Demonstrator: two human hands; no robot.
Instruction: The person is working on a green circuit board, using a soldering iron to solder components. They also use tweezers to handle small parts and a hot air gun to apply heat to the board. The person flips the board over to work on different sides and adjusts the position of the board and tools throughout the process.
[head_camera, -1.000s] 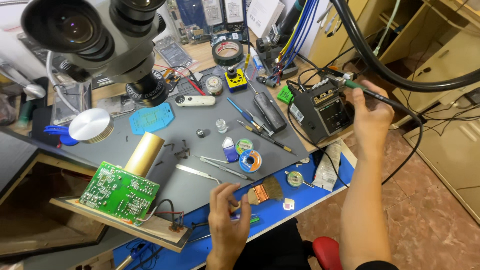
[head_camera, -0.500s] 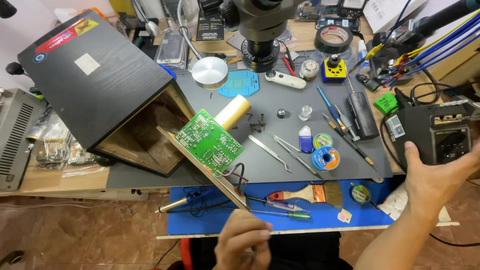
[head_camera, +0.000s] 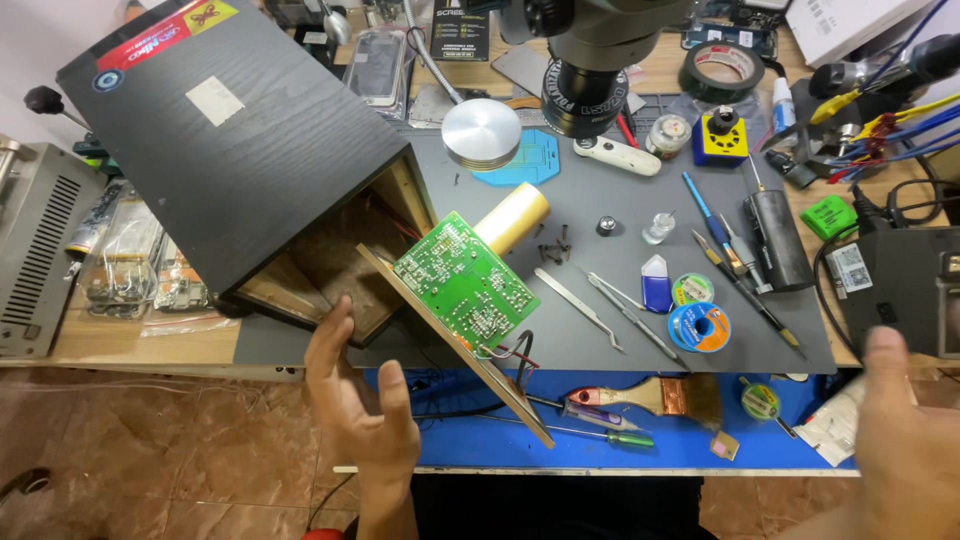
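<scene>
Two hands free, nothing gripped. Left to right: black speaker cabinet lying on desk, open back facing out. Left hand just below opening, fingers spread, thumb near wooden back panel with green circuit board tilted off it, red and black wires trailing. Best bet: support panel by edge, keep off solder side, mind wire slack. Tweezers, solder spool near. Right hand low right, blurred, looks open.

left hand open beside wooden panel, right hand lowered
</scene>
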